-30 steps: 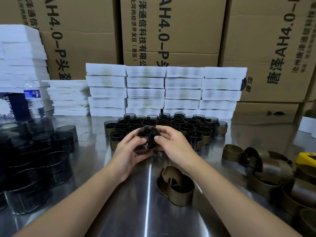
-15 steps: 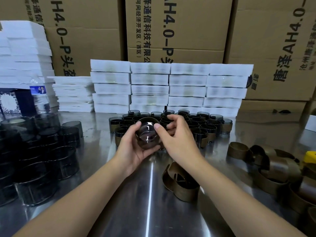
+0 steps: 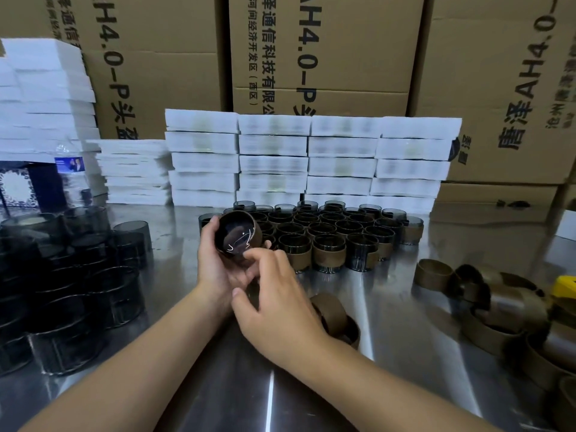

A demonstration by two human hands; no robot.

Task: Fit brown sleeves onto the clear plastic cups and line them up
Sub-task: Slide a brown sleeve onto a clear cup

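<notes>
Right hand (image 3: 277, 294) drops lower, fingers loose, left hand (image 3: 213, 260) gripping the brown-sleeved clear plastic cup (image 3: 237, 238) mid-frame; set it down level!

Packing workshop, as is shown by printed cardboard cartons (image 3: 324, 57) stacked behind, white flat boxes (image 3: 308, 157) piled in rows, and a stainless-steel worktable (image 3: 389, 313) laden with sleeved cups (image 3: 328, 252) and loose brown sleeves (image 3: 434, 275).

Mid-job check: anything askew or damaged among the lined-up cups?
Nothing spilled or broken. Among the lined-up cups, the front-row cup at the right end shows dark plastic where its neighbours show brown sleeves; its sleeve may sit askew.
</notes>
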